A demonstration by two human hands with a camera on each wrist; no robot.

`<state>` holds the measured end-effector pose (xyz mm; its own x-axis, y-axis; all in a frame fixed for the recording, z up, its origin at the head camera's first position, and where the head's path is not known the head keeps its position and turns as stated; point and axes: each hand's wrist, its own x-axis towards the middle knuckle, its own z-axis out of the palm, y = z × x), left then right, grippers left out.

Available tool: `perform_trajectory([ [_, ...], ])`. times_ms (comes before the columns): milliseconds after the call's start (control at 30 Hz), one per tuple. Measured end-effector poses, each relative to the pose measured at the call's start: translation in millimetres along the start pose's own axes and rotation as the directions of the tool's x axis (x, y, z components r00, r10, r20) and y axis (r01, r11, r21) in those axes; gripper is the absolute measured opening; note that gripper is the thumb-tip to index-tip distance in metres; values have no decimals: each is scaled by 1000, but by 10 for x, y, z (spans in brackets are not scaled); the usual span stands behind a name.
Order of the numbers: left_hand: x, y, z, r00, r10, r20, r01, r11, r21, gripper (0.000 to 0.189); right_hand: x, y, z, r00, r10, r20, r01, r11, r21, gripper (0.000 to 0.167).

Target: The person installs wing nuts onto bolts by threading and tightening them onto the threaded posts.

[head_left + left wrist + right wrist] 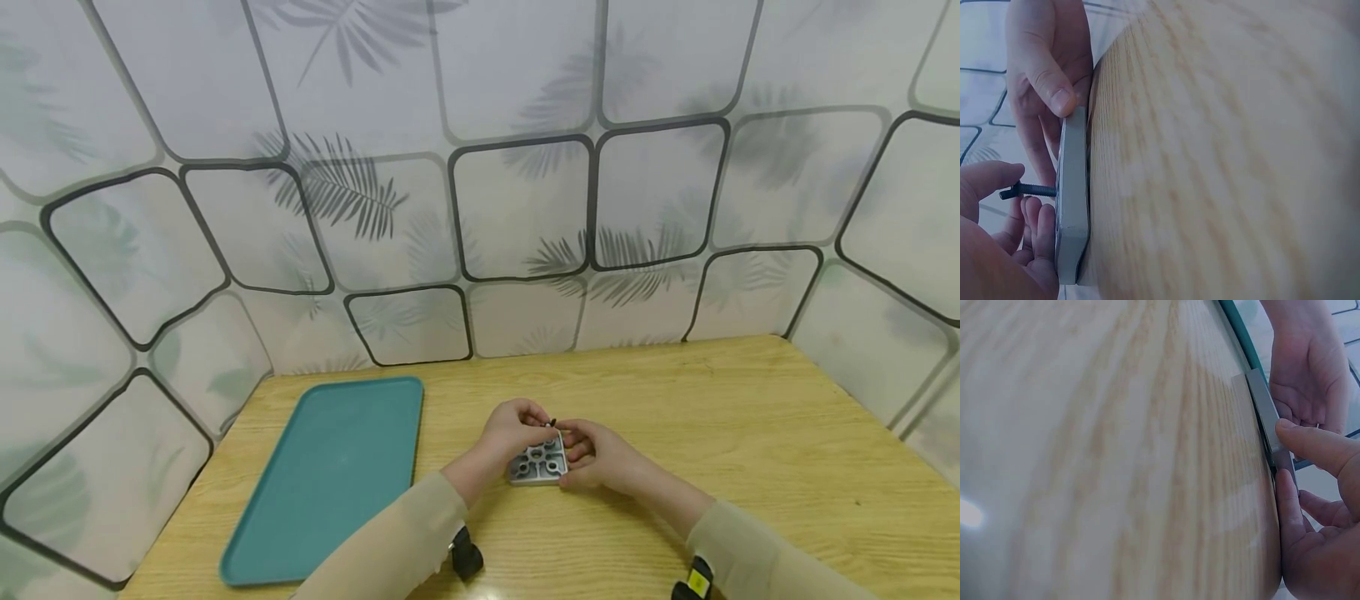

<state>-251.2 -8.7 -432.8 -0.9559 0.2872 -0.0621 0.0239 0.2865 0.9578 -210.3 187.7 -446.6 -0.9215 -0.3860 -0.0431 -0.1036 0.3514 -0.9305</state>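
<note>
A square grey metal plate (538, 471) with round holes and raised ribs lies on the wooden table. Upright from its face stands a black threaded bolt (1036, 189) with an angular, wing-like head. My left hand (512, 435) is at the plate's far side, thumb and curled fingers pinching the bolt's head. On the right edge of the plate, my right hand (606, 457) holds it steady, thumb (1310, 440) on the near corner and fingers along the side. The bolt's lower end is hidden by the plate.
A teal tray (337, 475) lies on the table (712, 417) to the left. Patterned fabric walls (525, 208) rise behind the table and at both sides. A wrist camera (467, 557) is strapped under the left sleeve.
</note>
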Motion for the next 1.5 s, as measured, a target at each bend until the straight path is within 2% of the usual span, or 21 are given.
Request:
perform_trajectory([
  [333, -8, -22, -14, 1000, -19, 17, 19, 1000, 1, 11, 6, 20, 4, 1000, -6, 5, 6, 1000, -2, 86],
  [533, -5, -26, -50, 997, -15, 69, 18, 999, -32, 15, -5, 1, 2, 1000, -25, 17, 25, 1000, 15, 85],
  [667, -4, -25, -73, 995, -19, 94, 24, 998, -52, 18, -4, -6, 4, 1000, -10, 11, 10, 1000, 14, 86],
  [1200, 20, -32, -106, 993, -56, 104, 63, 996, -62, 22, 7, -5, -2, 1000, 5, 7, -5, 1000, -1, 87],
  [1500, 18, -10, -119, 991, -57, 123, 66, 995, -69, 27, 6, -3, -6, 1000, 6, 8, -6, 1000, 7, 87],
])
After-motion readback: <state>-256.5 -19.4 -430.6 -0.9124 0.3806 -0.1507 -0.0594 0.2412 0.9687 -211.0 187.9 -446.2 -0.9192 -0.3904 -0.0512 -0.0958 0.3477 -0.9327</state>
